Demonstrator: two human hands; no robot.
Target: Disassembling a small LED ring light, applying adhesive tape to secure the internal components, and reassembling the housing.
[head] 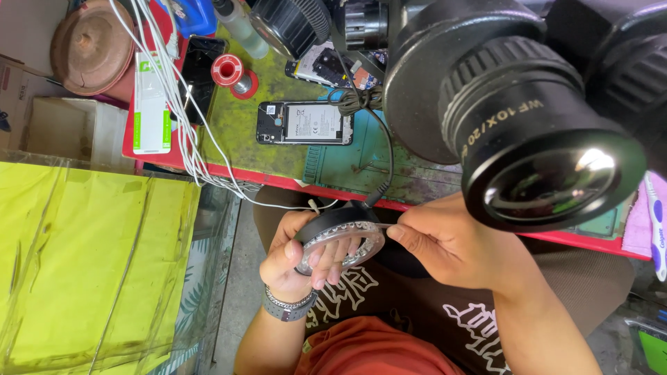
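Observation:
My left hand (300, 260) grips a black ring light (340, 235) with a circle of small LEDs, fingers poking through its centre. A black cable (386, 149) runs from the ring up onto the bench. My right hand (448, 239) pinches a thin metal tool at the ring's right edge; the tool's tip is hard to make out. Both hands are held over my lap, just below the red edge of the workbench (292, 182). A large black microscope eyepiece (535, 132) hangs close to the camera, above my right hand.
On the green bench mat lie an opened phone with its back off (304, 123), a dark phone (201, 69), a red solder spool (229, 71), a white box (152, 104) and white cables (182, 111). A yellow glass panel (90, 257) stands at left.

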